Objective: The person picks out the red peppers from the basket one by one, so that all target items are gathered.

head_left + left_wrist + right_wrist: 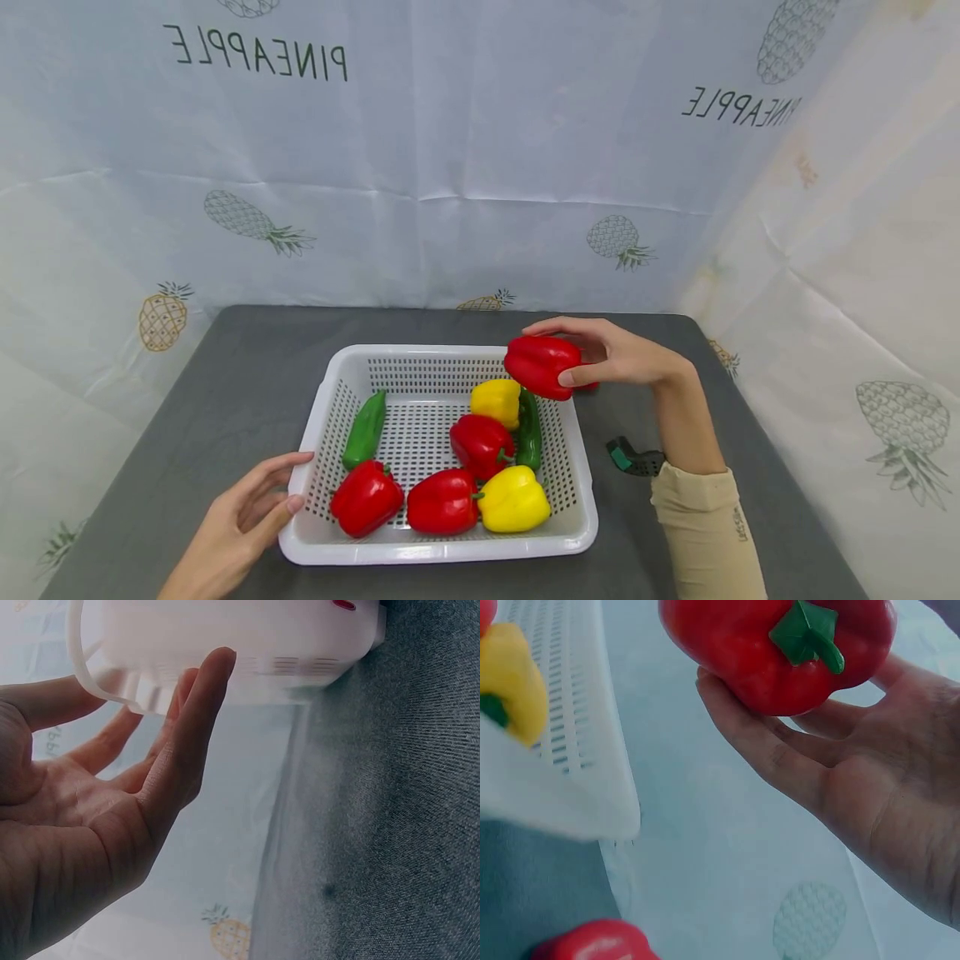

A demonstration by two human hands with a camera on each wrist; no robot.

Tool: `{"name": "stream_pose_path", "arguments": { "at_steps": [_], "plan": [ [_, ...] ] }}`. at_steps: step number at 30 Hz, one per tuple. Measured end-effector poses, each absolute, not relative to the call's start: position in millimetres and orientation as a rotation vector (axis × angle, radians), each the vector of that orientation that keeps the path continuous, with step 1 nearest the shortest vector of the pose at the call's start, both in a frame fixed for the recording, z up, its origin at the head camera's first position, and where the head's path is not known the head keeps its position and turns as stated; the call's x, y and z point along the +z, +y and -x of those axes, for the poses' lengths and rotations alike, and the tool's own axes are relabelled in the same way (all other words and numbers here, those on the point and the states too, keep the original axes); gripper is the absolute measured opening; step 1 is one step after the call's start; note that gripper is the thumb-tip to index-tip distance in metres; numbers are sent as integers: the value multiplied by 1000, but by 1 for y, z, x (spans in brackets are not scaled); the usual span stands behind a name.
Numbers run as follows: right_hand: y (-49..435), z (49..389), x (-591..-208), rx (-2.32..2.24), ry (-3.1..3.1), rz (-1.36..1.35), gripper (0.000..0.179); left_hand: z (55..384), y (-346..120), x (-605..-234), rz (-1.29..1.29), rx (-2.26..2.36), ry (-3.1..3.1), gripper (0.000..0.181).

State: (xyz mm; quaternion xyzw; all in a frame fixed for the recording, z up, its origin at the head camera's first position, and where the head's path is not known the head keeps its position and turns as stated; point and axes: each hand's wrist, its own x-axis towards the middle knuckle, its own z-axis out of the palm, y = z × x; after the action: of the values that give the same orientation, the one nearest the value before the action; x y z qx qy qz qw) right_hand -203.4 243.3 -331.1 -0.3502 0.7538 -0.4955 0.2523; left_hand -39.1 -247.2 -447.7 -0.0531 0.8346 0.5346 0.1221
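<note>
My right hand (611, 354) holds a red bell pepper (542, 365) above the far right corner of a white perforated basket (438, 552). In the right wrist view the pepper's green stem (810, 637) faces the camera. My left hand (243, 521) touches the basket's left rim with fingertips and thumb, its fingers loosely extended. Inside the basket lie red bell peppers (442, 502), yellow bell peppers (515, 500) and long green peppers (365, 429). Partly hidden behind my right hand, another red pepper (589, 386) shows; in the right wrist view a red pepper (596, 943) lies outside the basket.
The basket stands on a dark grey table (247, 367). A black and green device (633, 458) is at my right wrist. Pineapple-printed white curtains (420, 167) hang behind the table and at its sides.
</note>
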Motion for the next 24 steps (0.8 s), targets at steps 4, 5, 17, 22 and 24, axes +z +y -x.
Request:
{"name": "stream_pose_path", "arguments": {
  "at_steps": [4, 5, 17, 22, 24],
  "plan": [
    [260, 201, -337, -1397, 2116, 937, 70, 40, -247, -447, 141, 1545, 2455, 62],
    [265, 200, -339, -1409, 2132, 936, 69, 40, -247, -447, 139, 1550, 2457, 62],
    [309, 191, -358, -1507, 2383, 709, 69, 38, -247, -448, 131, 1549, 2474, 60],
    [330, 192, -372, -1565, 2412, 672, 72, 38, -247, -448, 137, 1542, 2480, 60],
    [337, 192, -377, -1594, 2402, 664, 72, 38, -247, -448, 138, 1550, 2473, 61]
  ]
}}
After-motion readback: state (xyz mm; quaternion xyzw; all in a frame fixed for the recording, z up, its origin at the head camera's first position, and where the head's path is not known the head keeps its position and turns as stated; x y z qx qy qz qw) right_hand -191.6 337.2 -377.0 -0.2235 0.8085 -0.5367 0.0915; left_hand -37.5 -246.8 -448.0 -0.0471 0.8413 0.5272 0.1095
